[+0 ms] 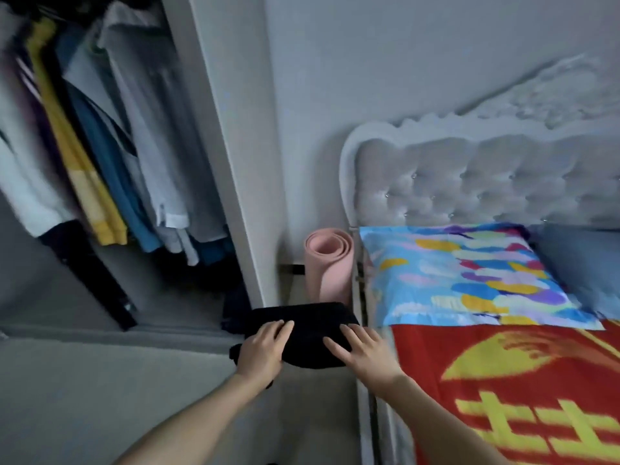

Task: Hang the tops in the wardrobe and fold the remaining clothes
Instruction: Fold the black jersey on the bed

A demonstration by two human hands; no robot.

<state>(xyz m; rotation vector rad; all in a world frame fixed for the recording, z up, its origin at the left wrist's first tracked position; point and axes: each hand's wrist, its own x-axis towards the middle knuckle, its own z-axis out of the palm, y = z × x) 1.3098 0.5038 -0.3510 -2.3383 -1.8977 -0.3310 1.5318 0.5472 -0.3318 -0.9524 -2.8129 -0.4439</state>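
**Folded garment held between wardrobe and bed**

A black garment (312,333), folded into a thick flat bundle, is held in the air over the floor (100,397). It sits in the gap between the open wardrobe (231,129) and the corner of the bed (372,330). The left hand (263,347) grips the bundle's left end with its fingers laid over the top. Its thumb is out of sight, and a tuft of black cloth pokes out below the heel of the hand. The right hand (365,350) rests on the right end, fingers spread and fairly straight, thumb splayed toward the left hand. Both bare forearms reach in from the bottom of the view.

Just behind the garment a rolled pink mat (330,263) stands upright against the wall, beside the bed's frame. To the left, tops (100,146) hang close together in the wardrobe: white, yellow, blue and pale grey, all blurred. Something dark lies low in the wardrobe near its frame; what it is cannot be told.

On the bed, a pillow (463,273) with bright multicoloured patches lies at the head, against a tufted grey headboard (486,176). A plain grey-blue pillow (580,260) lies to its right. Below them a red blanket (419,347) with large yellow shapes covers the bed, reaching its near edge close to the right hand.
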